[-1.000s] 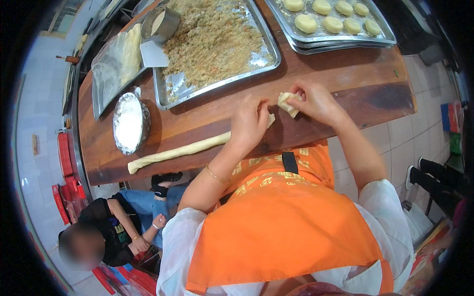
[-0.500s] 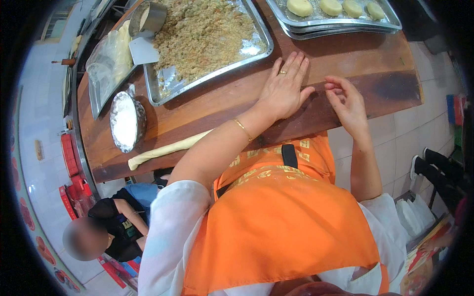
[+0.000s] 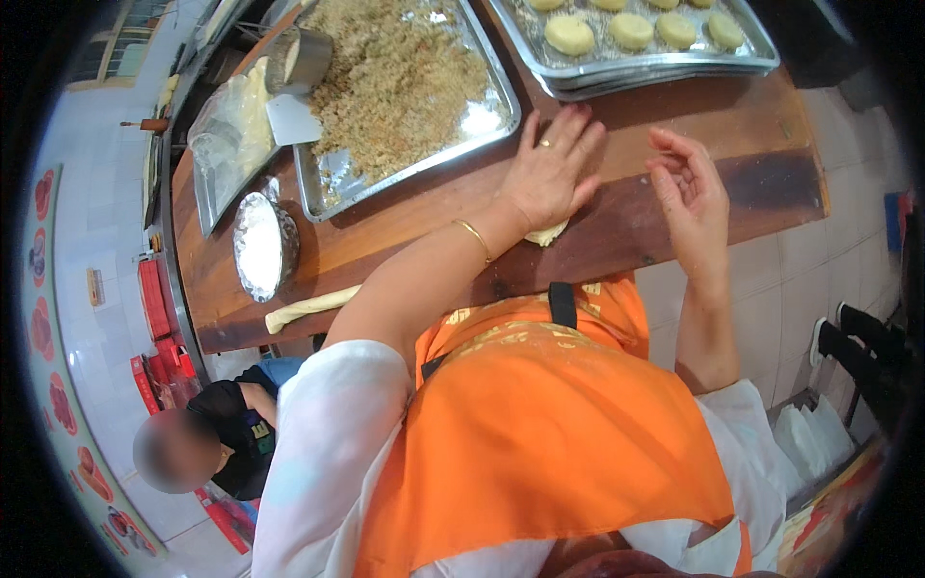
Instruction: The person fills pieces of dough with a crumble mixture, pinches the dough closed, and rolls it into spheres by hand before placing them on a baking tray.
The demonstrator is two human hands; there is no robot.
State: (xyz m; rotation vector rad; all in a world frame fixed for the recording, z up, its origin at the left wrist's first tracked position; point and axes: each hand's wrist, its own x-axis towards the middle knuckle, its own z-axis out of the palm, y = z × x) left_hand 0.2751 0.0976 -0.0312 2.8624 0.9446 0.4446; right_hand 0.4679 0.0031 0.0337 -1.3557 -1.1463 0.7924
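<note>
My left hand [image 3: 554, 178] lies flat and spread over a small dough piece [image 3: 545, 234], whose edge shows below it. To its right, my right hand [image 3: 689, 193] hovers near the board with empty, loosely curled fingers, apart from one another. A long pale dough rope [image 3: 303, 313] lies along the front edge of the wooden table [image 3: 732, 202], partly hidden behind my left forearm. At the left stands a foil-like bowl of white powder [image 3: 260, 246].
Behind are a tray of crumbly mixture [image 3: 405, 87] with a scoop [image 3: 299, 58], bagged dough [image 3: 246, 125] and stacked trays of dough discs [image 3: 631, 31]. A seated person [image 3: 241, 433] is at lower left; another person's legs [image 3: 853, 356] stand at right.
My left hand has moved from the rope onto the small dough piece and flattened out. My right hand has released that piece and moved rightward.
</note>
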